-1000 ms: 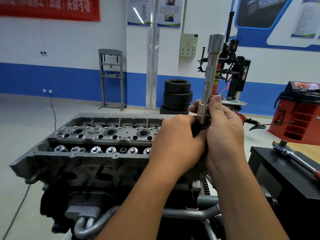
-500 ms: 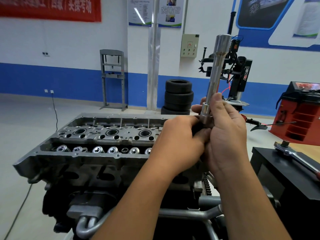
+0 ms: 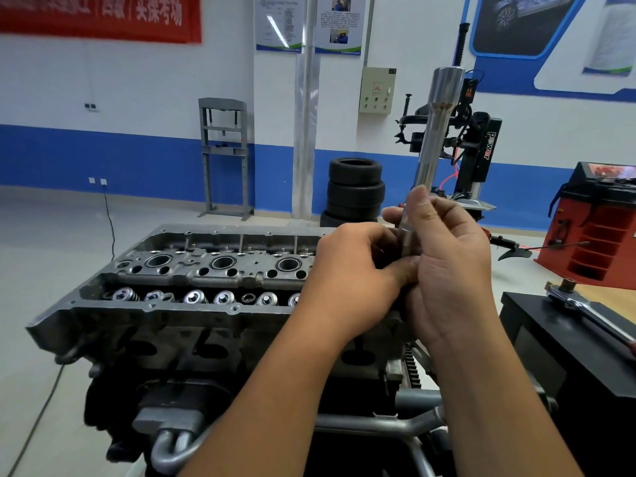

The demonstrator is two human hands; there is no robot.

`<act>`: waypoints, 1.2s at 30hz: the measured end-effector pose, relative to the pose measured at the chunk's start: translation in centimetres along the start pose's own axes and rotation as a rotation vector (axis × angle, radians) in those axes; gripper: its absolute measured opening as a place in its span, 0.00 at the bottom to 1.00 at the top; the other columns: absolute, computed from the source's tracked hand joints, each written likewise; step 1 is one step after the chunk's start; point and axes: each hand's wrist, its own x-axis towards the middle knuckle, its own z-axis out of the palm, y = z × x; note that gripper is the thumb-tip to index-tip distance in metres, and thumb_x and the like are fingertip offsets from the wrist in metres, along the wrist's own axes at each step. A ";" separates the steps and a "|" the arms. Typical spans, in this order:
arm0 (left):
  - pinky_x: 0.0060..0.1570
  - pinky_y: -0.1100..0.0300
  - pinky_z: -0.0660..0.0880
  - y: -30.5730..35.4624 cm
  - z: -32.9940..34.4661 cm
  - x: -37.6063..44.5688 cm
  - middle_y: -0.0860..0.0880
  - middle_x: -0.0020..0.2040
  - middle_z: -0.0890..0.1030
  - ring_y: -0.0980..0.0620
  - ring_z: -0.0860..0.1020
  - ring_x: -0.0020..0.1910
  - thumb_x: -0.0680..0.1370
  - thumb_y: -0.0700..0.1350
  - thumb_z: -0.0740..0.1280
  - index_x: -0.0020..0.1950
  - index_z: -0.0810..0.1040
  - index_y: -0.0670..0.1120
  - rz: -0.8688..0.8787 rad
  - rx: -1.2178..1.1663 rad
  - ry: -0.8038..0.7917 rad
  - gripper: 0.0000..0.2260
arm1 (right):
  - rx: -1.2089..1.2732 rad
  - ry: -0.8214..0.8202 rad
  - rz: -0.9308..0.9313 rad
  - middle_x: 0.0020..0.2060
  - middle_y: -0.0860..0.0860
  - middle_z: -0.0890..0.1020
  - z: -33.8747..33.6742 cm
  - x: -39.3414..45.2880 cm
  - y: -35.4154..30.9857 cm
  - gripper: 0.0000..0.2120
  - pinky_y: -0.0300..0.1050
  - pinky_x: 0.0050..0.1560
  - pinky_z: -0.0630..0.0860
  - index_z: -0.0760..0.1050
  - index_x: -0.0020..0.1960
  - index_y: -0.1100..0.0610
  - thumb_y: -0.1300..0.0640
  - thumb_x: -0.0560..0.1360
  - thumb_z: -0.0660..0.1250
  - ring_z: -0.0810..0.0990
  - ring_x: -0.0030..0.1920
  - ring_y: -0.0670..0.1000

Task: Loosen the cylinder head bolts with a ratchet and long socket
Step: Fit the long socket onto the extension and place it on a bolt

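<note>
Holding the long socket (image 3: 434, 139) upright and tilted slightly right, both hands meet in front of the chest above the near right end of the cylinder head (image 3: 192, 280). Right hand (image 3: 451, 270): palm turned left, thumb laid along the socket's lower shaft, fingers wrapped behind it; the grip is closed on the socket near its base. Left hand (image 3: 351, 277): back of hand toward the camera, fingers curled tight around something dark just below the socket's base; what it holds is hidden by the knuckles, cannot tell. The thumb of the left hand presses against the heel of the right. Both forearms rise from the bottom edge, converging.

Socket's wide end points up, well clear of the head. Cylinder head sits on the engine, valve springs and plug wells exposed. A ratchet (image 3: 585, 309) lies on the black bench (image 3: 537, 342) at right, apart from both hands.
</note>
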 end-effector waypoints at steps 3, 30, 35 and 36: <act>0.50 0.53 0.84 0.1 0.0 0.0 0.55 0.43 0.87 0.60 0.84 0.43 0.78 0.46 0.76 0.49 0.86 0.52 -0.006 -0.022 -0.016 0.01 | -0.031 -0.014 -0.006 0.40 0.56 0.86 -0.1 0.0 0.2 0.15 0.70 0.56 0.80 0.82 0.41 0.54 0.41 0.69 0.74 0.83 0.42 0.56; 0.53 0.54 0.83 -0.1 -0.2 0.1 0.54 0.48 0.88 0.60 0.85 0.47 0.79 0.42 0.75 0.56 0.88 0.51 -0.022 -0.127 -0.061 0.08 | 0.007 0.004 0.021 0.38 0.55 0.85 0.3 -0.1 -0.1 0.18 0.73 0.60 0.78 0.84 0.37 0.55 0.40 0.70 0.70 0.83 0.42 0.56; 0.54 0.50 0.84 -0.1 -0.3 0.1 0.54 0.45 0.88 0.57 0.86 0.47 0.76 0.45 0.79 0.51 0.88 0.51 -0.028 -0.118 -0.003 0.05 | -0.028 -0.011 -0.019 0.41 0.56 0.85 0.1 -0.2 -0.2 0.17 0.73 0.55 0.80 0.80 0.44 0.57 0.44 0.67 0.76 0.82 0.44 0.60; 0.54 0.51 0.84 -0.1 -0.4 0.1 0.54 0.46 0.88 0.58 0.86 0.47 0.76 0.44 0.78 0.52 0.88 0.51 -0.027 -0.129 -0.020 0.05 | -0.045 -0.017 -0.013 0.40 0.55 0.85 0.1 -0.2 -0.1 0.17 0.71 0.54 0.81 0.80 0.44 0.57 0.43 0.68 0.74 0.83 0.44 0.59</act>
